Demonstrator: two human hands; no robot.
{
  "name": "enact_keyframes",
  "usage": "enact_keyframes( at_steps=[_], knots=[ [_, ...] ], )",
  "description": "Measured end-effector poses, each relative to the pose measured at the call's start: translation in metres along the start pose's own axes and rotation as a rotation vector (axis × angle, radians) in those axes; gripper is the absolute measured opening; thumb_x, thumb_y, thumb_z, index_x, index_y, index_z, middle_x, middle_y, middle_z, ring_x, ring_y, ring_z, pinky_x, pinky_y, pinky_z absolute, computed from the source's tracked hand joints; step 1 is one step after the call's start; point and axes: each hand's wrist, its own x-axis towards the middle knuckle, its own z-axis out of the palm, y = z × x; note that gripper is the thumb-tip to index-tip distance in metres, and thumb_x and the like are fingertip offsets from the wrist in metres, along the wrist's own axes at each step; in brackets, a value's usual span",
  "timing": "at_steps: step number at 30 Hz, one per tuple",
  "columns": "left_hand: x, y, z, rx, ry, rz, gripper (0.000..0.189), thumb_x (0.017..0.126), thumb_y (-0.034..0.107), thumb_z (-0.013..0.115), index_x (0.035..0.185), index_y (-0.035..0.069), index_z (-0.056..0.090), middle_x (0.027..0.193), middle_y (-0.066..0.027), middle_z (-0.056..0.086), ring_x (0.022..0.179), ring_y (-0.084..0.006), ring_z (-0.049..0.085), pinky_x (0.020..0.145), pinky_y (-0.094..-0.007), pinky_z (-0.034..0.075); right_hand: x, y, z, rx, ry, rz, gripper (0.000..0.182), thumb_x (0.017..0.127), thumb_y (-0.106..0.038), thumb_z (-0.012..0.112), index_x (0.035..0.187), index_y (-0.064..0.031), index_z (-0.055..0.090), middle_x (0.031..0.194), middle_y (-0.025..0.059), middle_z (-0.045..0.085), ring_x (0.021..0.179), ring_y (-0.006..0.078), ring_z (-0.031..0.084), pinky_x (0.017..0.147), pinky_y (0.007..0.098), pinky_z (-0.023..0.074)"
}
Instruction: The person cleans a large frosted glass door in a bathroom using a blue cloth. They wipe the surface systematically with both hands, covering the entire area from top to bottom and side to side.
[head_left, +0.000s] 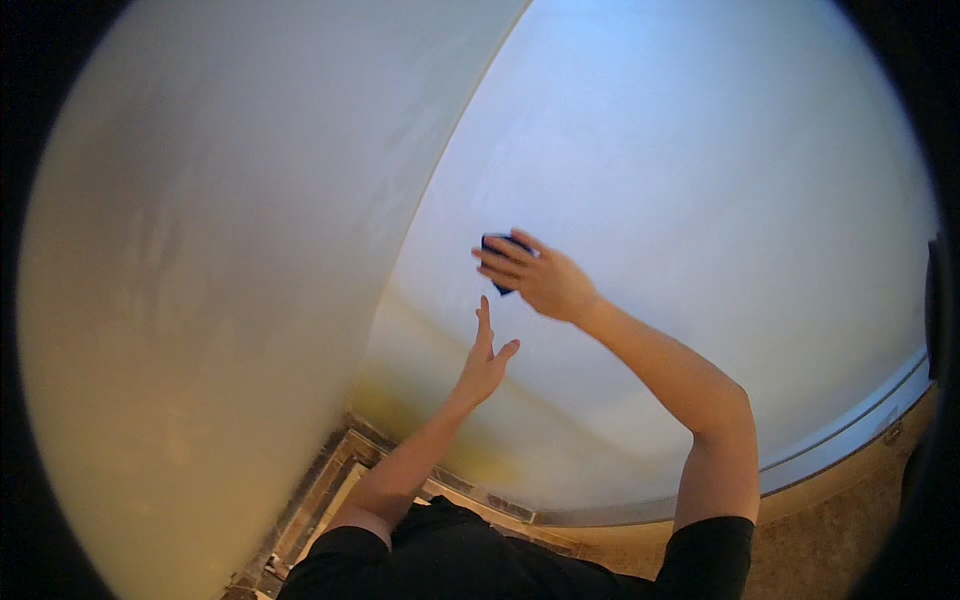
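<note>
My right hand (540, 274) lies with its fingers spread over a dark flat pad (504, 287), at the pale smooth surface (637, 150). The pad's corners show past the fingers; what it is made of is too unclear to tell. Below and slightly left of it, my left hand (484, 367) is raised with its thumb and fingers apart. Nothing is in that hand, and its fingertips end just short of the pad in the picture. I cannot tell whether the left hand touches the surface.
A greyer plane (225, 225) meets the pale surface along a long slanting corner line. Dark brown edging (360, 435) runs along the bottom corner. At lower right lie a pale strip (840, 442) and a brown surface (825, 540). A dark object (934, 307) stands at the right rim.
</note>
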Motion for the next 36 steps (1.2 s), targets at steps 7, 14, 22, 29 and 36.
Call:
enact_keyframes(
  at_steps=[7, 14, 22, 29, 36],
  knots=[
    [-0.012, 0.024, -0.001, 0.132, -0.031, 0.008, 0.084, 0.094, 0.014, 0.054, 0.151, 0.011, -0.007, 0.157, -0.0203, -0.006, 0.146, -0.0299, -0.011, 0.116, -0.042, 0.005, 0.014, 0.107, -0.083, -0.339, 0.376, 0.484, 0.058, 0.084, -0.004, 0.057, 0.138, -0.0233, 0.047, 0.15, 0.0003, 0.034, 0.141, 0.0215, 0.027, 0.117, 0.0458, 0.0205],
    [-0.002, 0.011, -0.007, 0.152, -0.02, 0.021, 0.084, 0.093, 0.016, 0.054, 0.152, 0.01, -0.006, 0.157, -0.0217, -0.006, 0.146, -0.0303, -0.008, 0.116, -0.0415, 0.006, 0.019, 0.143, -0.076, -0.301, 0.583, 0.606, 0.051, 0.088, -0.004, 0.056, 0.136, -0.0198, 0.046, 0.148, 0.0059, 0.036, 0.141, 0.0269, 0.026, 0.116, 0.0485, 0.0212],
    [-0.003, -0.009, 0.0, 0.051, 0.051, -0.133, 0.081, 0.095, 0.019, 0.051, 0.152, 0.012, -0.004, 0.158, -0.0191, -0.004, 0.146, -0.0308, -0.002, 0.116, -0.0397, 0.01, 0.025, -0.01, 0.028, 0.071, 0.197, 0.081, 0.039, 0.081, -0.008, 0.056, 0.12, -0.0095, 0.058, 0.144, 0.0043, 0.042, 0.137, 0.0211, 0.033, 0.114, 0.0423, 0.0268],
    [-0.007, 0.03, 0.005, 0.027, -0.002, -0.167, 0.077, 0.095, 0.019, 0.048, 0.153, 0.015, -0.003, 0.159, -0.0119, -0.006, 0.145, -0.0345, 0.005, 0.117, -0.0406, 0.009, 0.02, 0.054, -0.037, -0.009, 0.26, 0.164, 0.038, 0.083, -0.006, 0.054, 0.119, -0.0148, 0.061, 0.141, 0.0007, 0.046, 0.136, 0.0197, 0.035, 0.115, 0.0426, 0.0263],
    [-0.012, 0.031, -0.008, -0.051, -0.02, -0.193, 0.079, 0.096, 0.022, 0.05, 0.153, 0.023, -0.005, 0.156, -0.022, -0.013, 0.145, -0.0391, 0.003, 0.114, -0.0448, 0.012, 0.009, 0.139, -0.137, -0.486, 0.469, 0.562, 0.043, 0.08, -0.008, 0.066, 0.121, -0.0148, 0.056, 0.137, 0.0081, 0.046, 0.133, 0.0254, 0.039, 0.113, 0.0437, 0.0298]
  ],
)
